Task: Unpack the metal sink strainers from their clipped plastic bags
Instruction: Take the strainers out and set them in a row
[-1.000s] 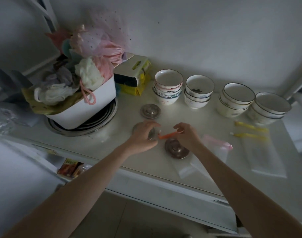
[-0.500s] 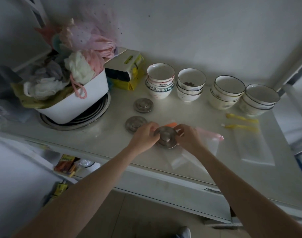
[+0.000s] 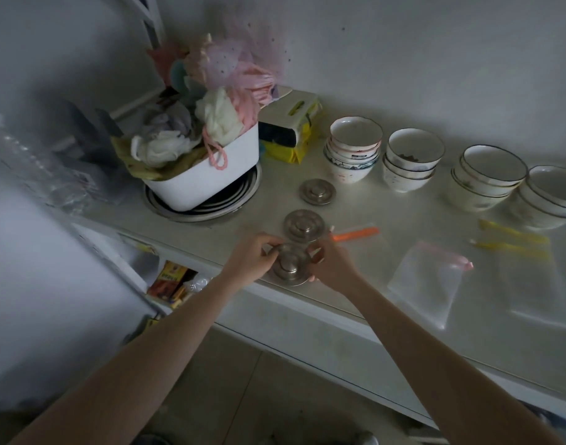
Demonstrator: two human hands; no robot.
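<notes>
Both hands, left point(image 3: 254, 258) and right point(image 3: 331, 266), clamp a bare strainer point(image 3: 289, 264) at the worktop point(image 3: 355, 277) edge; two more strainers point(image 3: 304, 225) lie unpacked behind; seemingly the flat bags point(image 3: 426, 284) are empty.

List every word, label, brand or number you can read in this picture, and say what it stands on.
None can be read.
Yellow-and-white box: green mark on top, too blurred.
Red and yellow packets on the lower shelf: print too small and blurred.

Both hands, left point(image 3: 250, 262) and right point(image 3: 332, 266), fingers curled inward.
</notes>
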